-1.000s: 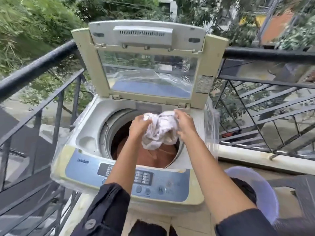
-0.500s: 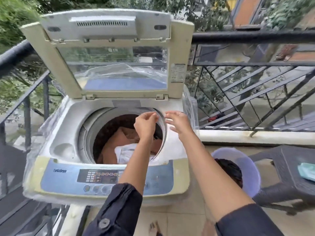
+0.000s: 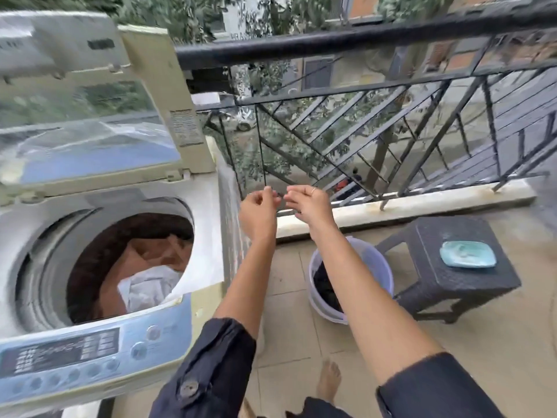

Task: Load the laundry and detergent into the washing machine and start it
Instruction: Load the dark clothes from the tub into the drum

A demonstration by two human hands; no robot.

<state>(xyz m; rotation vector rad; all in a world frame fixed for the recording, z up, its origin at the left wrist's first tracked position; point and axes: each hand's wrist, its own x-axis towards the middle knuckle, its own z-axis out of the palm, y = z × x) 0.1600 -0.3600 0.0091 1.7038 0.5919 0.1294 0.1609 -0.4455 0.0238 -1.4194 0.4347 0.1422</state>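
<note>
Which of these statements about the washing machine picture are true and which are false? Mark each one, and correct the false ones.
1. The washing machine has its lid raised. True.
2. Both hands are inside the drum. False: the left hand and right hand are raised in the air to the right of the machine, in front of the railing.
3. A white garment lies in the drum on brown laundry. True.
4. The bucket on the floor is empty. False: dark clothing is in it.
5. A teal dish sits on the dark stool. True.
</note>
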